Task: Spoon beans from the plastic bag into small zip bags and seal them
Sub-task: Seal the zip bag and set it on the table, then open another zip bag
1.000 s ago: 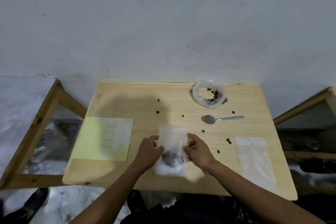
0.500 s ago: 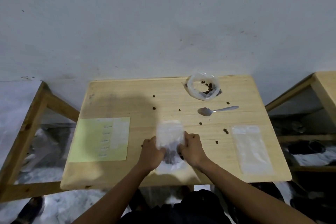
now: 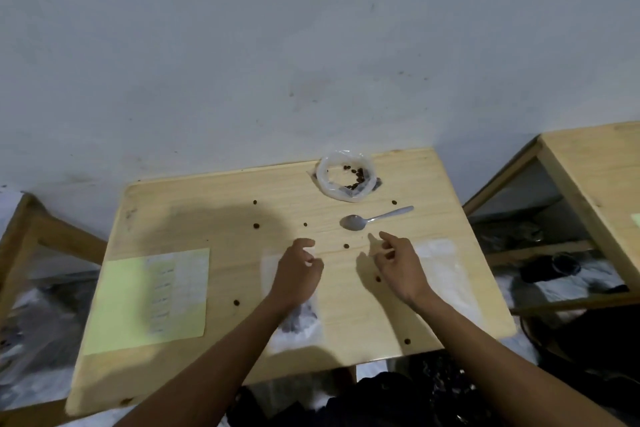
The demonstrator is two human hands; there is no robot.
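Note:
The small zip bag [image 3: 298,322] lies flat on the wooden table [image 3: 207,218], with dark beans in its lower part. My left hand [image 3: 297,269] rests over its upper half, fingers curled at the top edge. Right of it, my right hand [image 3: 398,265] hovers loosely open and holds nothing, just below the metal spoon [image 3: 374,218]. The plastic bag [image 3: 323,178], rolled open with some beans inside, sits at the table's far edge. An empty zip bag [image 3: 450,279] lies flat at the right, partly under my right hand.
Several loose beans [image 3: 256,226] are scattered across the table. A yellow-green sheet with a clear sticker strip [image 3: 145,298] lies at the left. The white wall stands right behind the table. A second wooden table [image 3: 595,177] is at the right, with clutter on the floor beneath.
My right hand has let go of the small zip bag and moved right and up towards the spoon. The bag now lies flat under my left hand. The view shifted.

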